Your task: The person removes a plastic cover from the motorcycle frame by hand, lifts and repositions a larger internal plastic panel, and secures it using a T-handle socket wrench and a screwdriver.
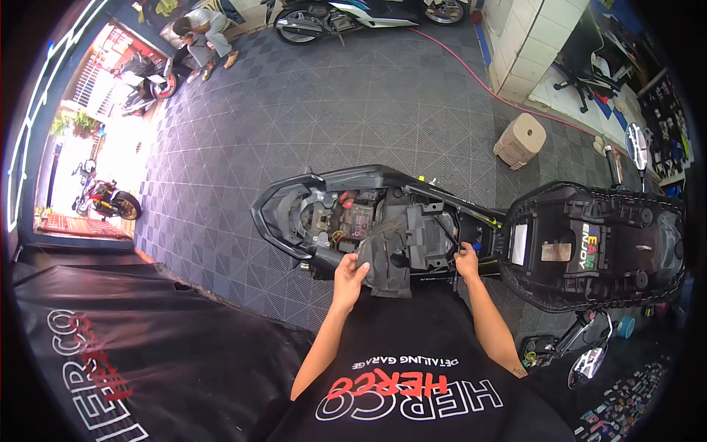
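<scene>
A scooter with its seat [618,250] flipped open lies across the view in front of me. Its under-seat bay [361,214] is exposed, showing a red part and wiring. My left hand [349,281] is closed on the edge of a black plastic cover [387,269], thumb on top, held tilted over the near side of the bay. My right hand [466,263] is closed at the bay's right end, near the seat hinge. Something small and blue [476,246] shows at its fingertips; its kind is too small to make out.
A beige stool [520,140] stands beyond the scooter, near a tiled pillar [524,55]. A pink hose [456,59] runs across the tiled floor. Another motorcycle [353,20] is parked at the back. A seated person [206,37] is at upper left. A black banner [147,353] is at lower left.
</scene>
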### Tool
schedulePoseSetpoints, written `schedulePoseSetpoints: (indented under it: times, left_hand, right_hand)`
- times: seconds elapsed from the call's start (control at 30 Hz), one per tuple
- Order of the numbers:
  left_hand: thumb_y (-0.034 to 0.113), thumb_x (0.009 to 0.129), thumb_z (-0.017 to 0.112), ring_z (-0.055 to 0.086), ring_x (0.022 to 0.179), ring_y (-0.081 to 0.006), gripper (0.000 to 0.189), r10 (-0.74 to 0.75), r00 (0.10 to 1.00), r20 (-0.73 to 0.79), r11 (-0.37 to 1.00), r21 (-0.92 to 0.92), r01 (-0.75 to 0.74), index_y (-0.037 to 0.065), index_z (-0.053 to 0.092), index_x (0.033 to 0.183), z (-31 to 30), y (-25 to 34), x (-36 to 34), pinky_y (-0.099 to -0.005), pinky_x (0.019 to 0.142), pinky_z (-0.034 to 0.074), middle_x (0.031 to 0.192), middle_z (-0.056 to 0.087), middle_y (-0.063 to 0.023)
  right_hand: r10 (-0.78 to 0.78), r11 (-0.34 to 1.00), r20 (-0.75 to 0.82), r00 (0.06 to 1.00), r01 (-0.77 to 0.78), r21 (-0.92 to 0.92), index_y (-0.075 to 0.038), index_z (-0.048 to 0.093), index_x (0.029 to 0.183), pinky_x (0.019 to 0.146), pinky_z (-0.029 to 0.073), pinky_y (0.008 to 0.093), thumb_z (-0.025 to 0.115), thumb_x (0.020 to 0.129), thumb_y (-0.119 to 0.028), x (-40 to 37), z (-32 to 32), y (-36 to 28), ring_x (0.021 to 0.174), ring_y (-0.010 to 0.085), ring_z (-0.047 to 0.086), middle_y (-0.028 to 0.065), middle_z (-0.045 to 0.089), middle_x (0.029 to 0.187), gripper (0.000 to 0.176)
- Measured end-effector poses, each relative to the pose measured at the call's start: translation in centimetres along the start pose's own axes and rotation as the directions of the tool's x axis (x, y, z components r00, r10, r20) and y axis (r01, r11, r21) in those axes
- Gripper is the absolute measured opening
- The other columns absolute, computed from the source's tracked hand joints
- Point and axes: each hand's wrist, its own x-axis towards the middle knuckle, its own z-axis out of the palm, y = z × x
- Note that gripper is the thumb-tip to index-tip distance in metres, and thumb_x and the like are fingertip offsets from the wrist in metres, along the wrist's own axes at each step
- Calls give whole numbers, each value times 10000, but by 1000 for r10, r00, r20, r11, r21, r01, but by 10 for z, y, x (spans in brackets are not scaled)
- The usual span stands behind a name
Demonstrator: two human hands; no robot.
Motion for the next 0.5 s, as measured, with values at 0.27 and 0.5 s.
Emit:
schedulePoseSetpoints:
  times: [0.27,0.5]
  left_hand:
    - [4,1036,650,695,1061,-138,250,13,993,-116,998,-56,-20,-26,583,1275,-49,15,24,-292,932,548,1197,741,-100]
    - [18,1030,660,698,1061,-148,304,44,974,-224,998,-27,-52,-70,603,1315,-85,33,67,-285,952,528,1186,753,-112]
  right_hand:
    - [-19,977,-235,972,-31,-210,-2,471,1516,1158,420,483,759,920,-193,-38,15,-26,1371,451,505,266,514,1474,689]
    - [-534,846,3,846,534,-2,-5,581,1396,1030,512,474,751,935,-198,-94,55,-132,1182,376,648,220,657,1287,527]
